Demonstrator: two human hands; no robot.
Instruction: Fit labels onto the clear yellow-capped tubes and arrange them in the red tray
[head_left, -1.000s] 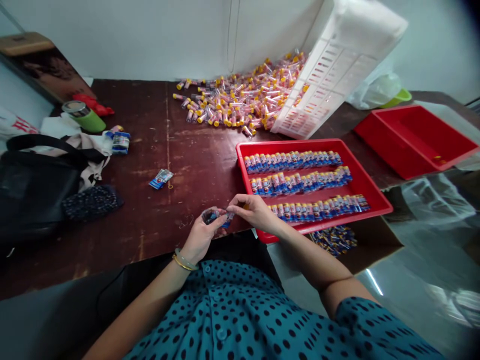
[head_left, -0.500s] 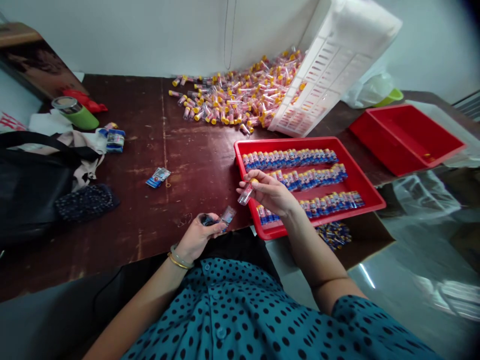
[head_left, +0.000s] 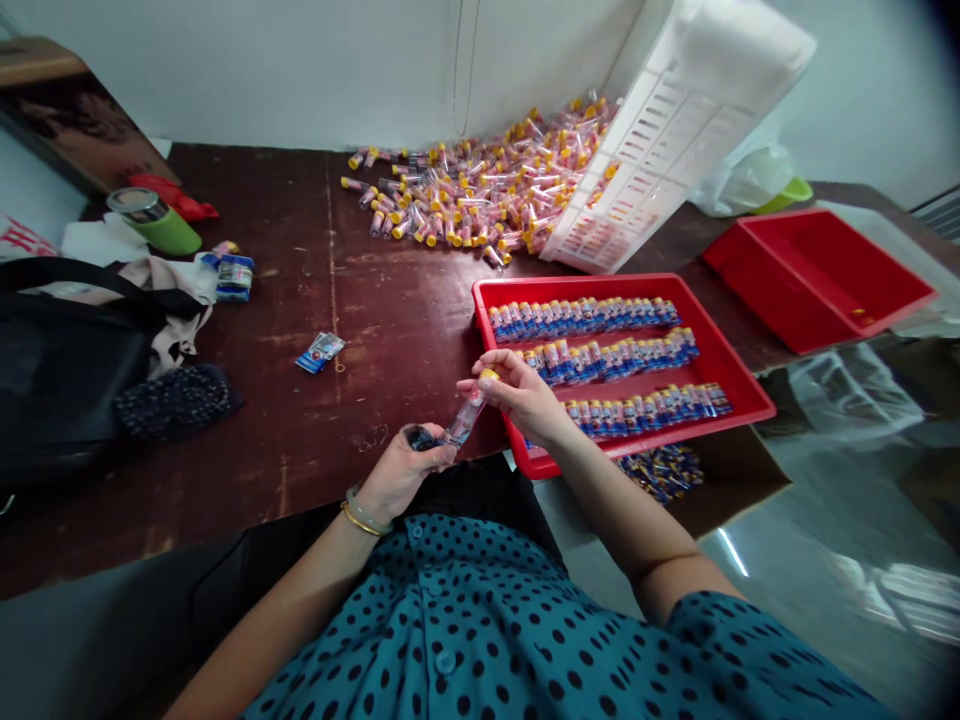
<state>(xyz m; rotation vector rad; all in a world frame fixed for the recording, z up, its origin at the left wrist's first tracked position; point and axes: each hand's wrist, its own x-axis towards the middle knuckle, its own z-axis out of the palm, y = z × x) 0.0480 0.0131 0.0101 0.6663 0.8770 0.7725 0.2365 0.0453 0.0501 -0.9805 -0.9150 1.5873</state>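
My right hand (head_left: 521,395) pinches a small clear tube with a yellow cap (head_left: 470,408), tilted down toward my left hand. My left hand (head_left: 401,470) is curled round a small dark bundle (head_left: 421,438) that looks like wrappers or labels, and the tube's lower end meets it. Both hands hover at the near edge of the dark wooden table (head_left: 352,330). Just right of them lies a red tray (head_left: 739,375) holding three rows of blue-wrapped tubes (head_left: 592,317).
A heap of yellow-capped tubes (head_left: 472,195) spills from a tipped white crate (head_left: 667,140) at the back. A second red tray (head_left: 817,275) sits far right. A black bag (head_left: 67,370), a green cup (head_left: 154,220) and a loose label (head_left: 320,352) lie left.
My right hand pulled away toward the red tray with a tube, then swung back and brought the tube's end down to my left hand's bundle.
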